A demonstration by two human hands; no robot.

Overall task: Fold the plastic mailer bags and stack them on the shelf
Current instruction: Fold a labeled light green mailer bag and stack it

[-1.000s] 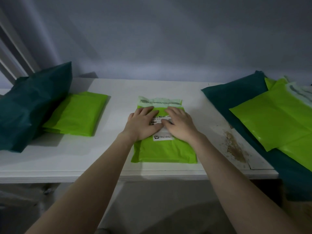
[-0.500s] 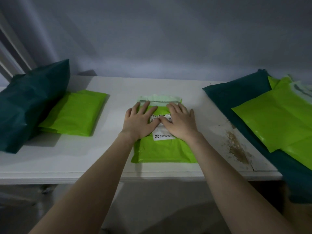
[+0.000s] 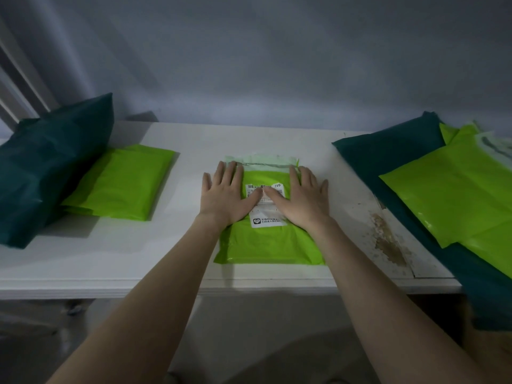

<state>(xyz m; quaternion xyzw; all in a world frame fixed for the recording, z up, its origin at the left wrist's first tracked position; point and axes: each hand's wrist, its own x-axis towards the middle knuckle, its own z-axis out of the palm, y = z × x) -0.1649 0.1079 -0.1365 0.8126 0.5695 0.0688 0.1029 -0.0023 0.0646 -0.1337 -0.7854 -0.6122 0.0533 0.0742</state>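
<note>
A folded lime-green mailer bag (image 3: 270,245) with a white shipping label lies in the middle of the white shelf (image 3: 110,253), its pale sealing flap at the far end. My left hand (image 3: 225,196) presses flat on the bag's left half, fingers straight and spread. On the right half my right hand (image 3: 303,198) presses flat too, and the thumbs nearly meet over the label. A second folded green mailer (image 3: 122,182) lies to the left. Unfolded green mailers (image 3: 454,189) are piled at the right.
A dark teal bag (image 3: 47,167) leans at the far left, partly over the folded green one. Another teal bag (image 3: 393,151) lies under the right pile and hangs over the shelf edge. Brown worn patches (image 3: 388,239) mark the shelf's right part. A grey wall stands behind.
Both hands have slid outward from the bag's middle toward its side edges and slightly farther up, fingers spreading flat. The label is now more exposed.
</note>
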